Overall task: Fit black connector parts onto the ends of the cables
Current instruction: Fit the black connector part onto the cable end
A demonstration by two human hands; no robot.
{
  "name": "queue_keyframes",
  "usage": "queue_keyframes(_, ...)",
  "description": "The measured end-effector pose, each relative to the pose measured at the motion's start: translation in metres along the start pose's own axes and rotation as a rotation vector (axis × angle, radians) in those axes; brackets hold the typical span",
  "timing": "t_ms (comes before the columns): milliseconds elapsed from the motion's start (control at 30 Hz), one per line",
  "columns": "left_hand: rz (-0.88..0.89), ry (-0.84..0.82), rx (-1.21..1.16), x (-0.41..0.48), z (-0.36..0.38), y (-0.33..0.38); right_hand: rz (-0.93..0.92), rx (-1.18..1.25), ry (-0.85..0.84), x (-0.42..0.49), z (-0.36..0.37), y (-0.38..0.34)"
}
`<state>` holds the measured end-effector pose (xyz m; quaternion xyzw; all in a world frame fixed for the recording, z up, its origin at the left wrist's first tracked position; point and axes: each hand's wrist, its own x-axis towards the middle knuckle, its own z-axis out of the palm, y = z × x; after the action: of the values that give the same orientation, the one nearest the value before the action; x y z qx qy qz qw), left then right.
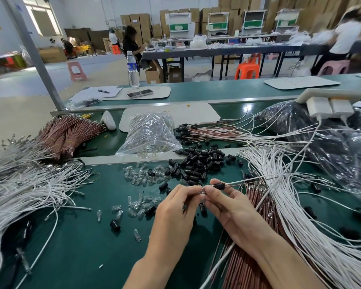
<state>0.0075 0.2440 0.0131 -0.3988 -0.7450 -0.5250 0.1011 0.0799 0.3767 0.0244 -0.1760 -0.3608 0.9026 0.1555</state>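
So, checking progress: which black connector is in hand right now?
The connector on the cable, pinched by the right hand; the rest lie on the table.

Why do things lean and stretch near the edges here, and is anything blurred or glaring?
Head view: the wide lens tilts the metal post; the person in white far right is smeared by blur; light glares off the clear bag; the left hand pinching a clear bulb and the right hand gripping the black connector are sharp.
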Motion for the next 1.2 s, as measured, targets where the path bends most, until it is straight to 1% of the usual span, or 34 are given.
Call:
queue_keyframes(233, 0.019, -0.071, 0.079, 0.000, -0.001, 0.004, 0.012, -0.038, -0.043, -0.002, 0.000, -0.002)
queue_keyframes(433, 0.015, -0.080, 0.103, 0.000, -0.004, 0.005, -0.007, -0.076, -0.026, -0.001, 0.001, -0.002)
queue_keyframes(600, 0.089, -0.074, 0.176, 0.000, -0.007, 0.003, -0.017, -0.112, -0.025, -0.002, 0.001, -0.001)
queue_keyframes(667, 0.090, -0.069, 0.163, 0.000, -0.006, 0.003, -0.009, -0.100, -0.032, -0.002, 0.001, -0.001)
queue_keyframes(800, 0.032, -0.024, 0.100, 0.001, -0.006, 0.002, -0.017, -0.059, -0.049, -0.003, 0.003, -0.003)
queue_keyframes(933, -0.024, 0.029, 0.057, 0.003, -0.011, 0.000, -0.069, -0.029, -0.001, -0.003, 0.002, -0.008)
queue_keyframes(1067, -0.022, 0.031, 0.054, 0.004, -0.010, 0.001, -0.076, 0.000, 0.029, -0.002, 0.001, -0.008)
queue_keyframes(1200, -0.003, 0.014, 0.051, 0.003, -0.008, 0.001, -0.054, -0.059, 0.016, -0.002, 0.003, -0.006)
